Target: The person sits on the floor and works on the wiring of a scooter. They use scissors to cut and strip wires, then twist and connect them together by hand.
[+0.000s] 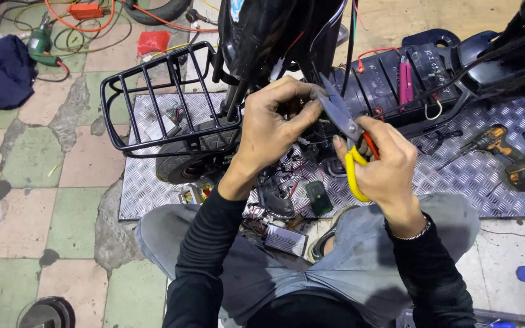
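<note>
From the head view, looking straight down over my knees: my right hand (384, 164) is wrapped around the yellow handles of a pair of scissors (343, 118), fingers closed snug on the loops, blades nearly shut and pointing up and to the left. My left hand (271, 124) is pinched closed on a small bundle of wires (311, 115); I can't tell how many strands, they're mostly hidden behind the fingers. So the wires sit just left of the blade tips, basically touching them, and the scissors' long axis runs diagonally from my right palm up toward my left thumb. The left hand is the one on the wires; the right only reaches them through the blades. All this hovers over the checkered metal plate (487, 176), close to its near edge, with the scooter's black rack (153, 97) at the plate's left edge and a cordless drill (511, 158) out by the right edge.
</note>
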